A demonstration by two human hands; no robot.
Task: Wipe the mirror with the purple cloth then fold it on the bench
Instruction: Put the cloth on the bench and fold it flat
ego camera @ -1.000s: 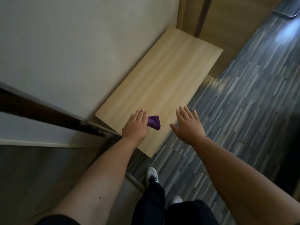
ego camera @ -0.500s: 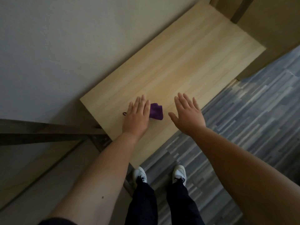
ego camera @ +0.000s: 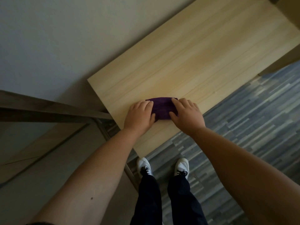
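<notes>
The purple cloth (ego camera: 162, 108) lies bunched on the near end of the light wooden bench (ego camera: 194, 54). My left hand (ego camera: 139, 116) covers its left side, fingers curled onto the fabric. My right hand (ego camera: 186, 113) rests on its right side, thumb and fingers pinching the edge. Most of the cloth's ends are hidden under both hands. The mirror's dark frame (ego camera: 48, 111) shows at the left, beside the bench.
A pale wall (ego camera: 65, 38) runs along the bench's far side. Grey striped flooring (ego camera: 243, 127) lies to the right. My white shoes (ego camera: 144, 166) stand just in front of the bench's near edge. A wooden cabinet side (ego camera: 284, 62) rises at the right end.
My right hand came down from hovering onto the cloth's right side. The cloth now lies spread wider between both hands. The view has tilted further down over the bench.
</notes>
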